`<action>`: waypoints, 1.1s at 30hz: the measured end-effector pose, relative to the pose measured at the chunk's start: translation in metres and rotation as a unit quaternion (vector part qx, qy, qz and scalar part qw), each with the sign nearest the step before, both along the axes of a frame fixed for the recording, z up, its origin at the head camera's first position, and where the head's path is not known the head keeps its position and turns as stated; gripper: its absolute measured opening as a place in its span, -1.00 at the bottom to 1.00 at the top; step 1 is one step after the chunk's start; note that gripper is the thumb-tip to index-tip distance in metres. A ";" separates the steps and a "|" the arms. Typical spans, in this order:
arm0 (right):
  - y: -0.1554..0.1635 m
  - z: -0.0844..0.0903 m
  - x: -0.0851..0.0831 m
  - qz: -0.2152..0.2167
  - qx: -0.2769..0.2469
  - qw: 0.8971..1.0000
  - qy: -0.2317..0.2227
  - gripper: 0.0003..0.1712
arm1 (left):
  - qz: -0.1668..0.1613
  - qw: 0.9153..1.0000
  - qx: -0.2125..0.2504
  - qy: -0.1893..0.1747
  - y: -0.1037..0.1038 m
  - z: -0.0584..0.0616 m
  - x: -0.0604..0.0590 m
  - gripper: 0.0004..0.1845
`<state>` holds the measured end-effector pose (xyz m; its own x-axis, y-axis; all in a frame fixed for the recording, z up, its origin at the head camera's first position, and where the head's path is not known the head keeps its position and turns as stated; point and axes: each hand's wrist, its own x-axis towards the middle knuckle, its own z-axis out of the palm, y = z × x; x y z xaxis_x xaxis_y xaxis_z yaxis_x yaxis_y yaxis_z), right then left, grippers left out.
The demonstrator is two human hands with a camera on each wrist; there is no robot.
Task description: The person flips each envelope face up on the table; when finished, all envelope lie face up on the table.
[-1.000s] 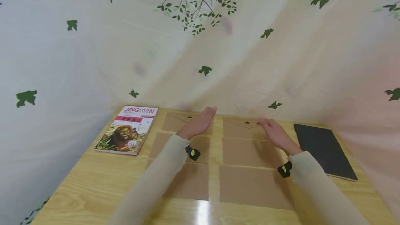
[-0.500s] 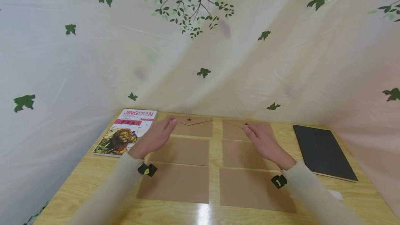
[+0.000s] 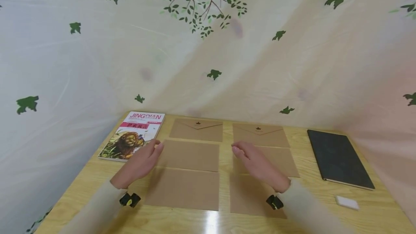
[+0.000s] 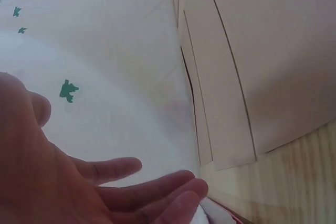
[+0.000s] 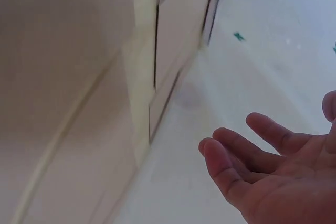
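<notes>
Brown kraft envelopes (image 3: 190, 154), flat, gridded

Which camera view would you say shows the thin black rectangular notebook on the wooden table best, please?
The head view: the thin black rectangular notebook lies whole at the table's right side, beyond the right hand. Neither wrist view shows it; both show only brown envelopes, the leaf-printed backdrop and their own hand's fingers.

Pale cream long sleeves (image 3: 97, 208), seemingly knit; small black-and-yellow wrist devices (image 3: 130, 200).
</notes>
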<state>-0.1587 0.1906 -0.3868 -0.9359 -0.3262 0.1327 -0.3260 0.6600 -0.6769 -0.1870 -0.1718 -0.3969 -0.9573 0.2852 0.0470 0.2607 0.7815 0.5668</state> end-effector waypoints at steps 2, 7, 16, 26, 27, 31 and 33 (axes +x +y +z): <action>-0.010 -0.006 0.003 0.013 0.007 1.000 -0.009 -0.41 | 0.009 1.000 -0.008 -0.006 0.000 -0.002 0.000 -0.35; -0.030 -0.019 0.006 0.033 0.024 0.999 -0.029 -0.42 | 0.024 0.999 -0.009 -0.034 0.001 -0.006 -0.003 -0.26; -0.049 -0.029 -0.003 0.082 0.046 0.994 -0.048 -0.41 | 0.055 0.997 -0.015 -0.049 0.007 -0.021 -0.013 -0.19; -0.055 -0.038 -0.007 0.117 0.065 0.989 -0.064 -0.41 | 0.065 0.997 -0.044 -0.026 0.012 -0.028 -0.017 -0.21; -0.055 -0.038 -0.007 0.116 0.065 0.989 -0.064 -0.42 | 0.065 0.997 -0.047 -0.023 0.013 -0.029 -0.017 -0.22; -0.057 -0.039 -0.006 0.116 0.073 0.989 -0.059 -0.41 | 0.070 0.996 -0.056 -0.020 0.015 -0.029 -0.018 -0.22; -0.059 -0.040 -0.006 0.114 0.079 0.989 -0.057 -0.40 | 0.071 0.995 -0.059 -0.024 0.016 -0.029 -0.018 -0.19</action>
<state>-0.1648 0.1321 -0.4270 -0.8420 -0.5381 -0.0382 -0.4060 0.6787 -0.6120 -0.2053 -0.1558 -0.4259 -0.9887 0.1477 -0.0265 0.1173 0.8708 0.4774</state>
